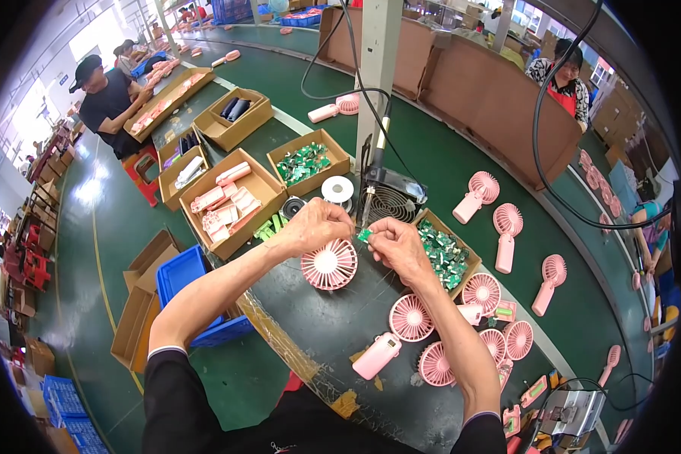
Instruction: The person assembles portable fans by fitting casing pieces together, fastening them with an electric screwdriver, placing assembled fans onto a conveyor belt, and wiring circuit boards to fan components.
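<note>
Between the fingertips of my right hand (401, 248) is a small green circuit board (365, 235), held up under the tip of an upright soldering iron (369, 198). My left hand (319, 227) is pinched closed just left of the tip; whatever its fingers hold is too small to make out. A round pink fan head (329, 266) lies on the dark tabletop below my left hand, partly covered by it. Behind my hands stand a white spool (337, 189) and a black fan with a round grille (392, 204).
Cardboard boxes hold green boards (304, 163), pink casings (231, 200) and more boards (443, 253). Several pink handheld fans (412, 318) crowd beside my right forearm. Others ride a green conveyor (446, 170). A metal post (380, 60) rises behind; a person (106, 102) works at far left.
</note>
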Demonstrator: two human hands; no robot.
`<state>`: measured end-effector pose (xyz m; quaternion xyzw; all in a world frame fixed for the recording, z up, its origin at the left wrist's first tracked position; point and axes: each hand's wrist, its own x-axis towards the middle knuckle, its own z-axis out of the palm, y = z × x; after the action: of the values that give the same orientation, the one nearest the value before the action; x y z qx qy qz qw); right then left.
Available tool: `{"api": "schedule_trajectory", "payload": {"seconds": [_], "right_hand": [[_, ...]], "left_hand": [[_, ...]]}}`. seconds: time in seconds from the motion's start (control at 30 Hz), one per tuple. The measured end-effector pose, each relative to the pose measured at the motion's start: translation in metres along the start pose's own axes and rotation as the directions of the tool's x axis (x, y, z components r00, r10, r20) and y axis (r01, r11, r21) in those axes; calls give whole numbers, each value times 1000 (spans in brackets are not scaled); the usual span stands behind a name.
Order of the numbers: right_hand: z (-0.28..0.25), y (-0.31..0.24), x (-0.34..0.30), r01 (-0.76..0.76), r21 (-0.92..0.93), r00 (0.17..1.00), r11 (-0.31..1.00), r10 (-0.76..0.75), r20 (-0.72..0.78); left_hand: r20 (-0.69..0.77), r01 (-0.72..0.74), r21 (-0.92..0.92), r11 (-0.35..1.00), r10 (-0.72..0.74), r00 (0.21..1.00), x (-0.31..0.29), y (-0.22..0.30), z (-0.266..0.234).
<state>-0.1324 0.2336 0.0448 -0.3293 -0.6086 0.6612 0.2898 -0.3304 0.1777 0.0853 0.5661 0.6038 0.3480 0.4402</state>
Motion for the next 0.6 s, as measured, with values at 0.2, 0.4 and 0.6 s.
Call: {"api": "schedule_trajectory", "payload": {"seconds": [0.2,0.4,0.6], "right_hand": [[0,0,-1,-8,6,1000,1000,9,-20],[3,0,0,-18,17,1000,1000,18,-22],[2,-1,-2,-17,10,999,1000,18,-37]], "left_hand": [[-5,2,20,1000,-2,1000,0,5,0],[1,3,-10,1000,-3,1000,1,0,-2],[-10,34,16,999,-34,999,-3,11,-1]]}}
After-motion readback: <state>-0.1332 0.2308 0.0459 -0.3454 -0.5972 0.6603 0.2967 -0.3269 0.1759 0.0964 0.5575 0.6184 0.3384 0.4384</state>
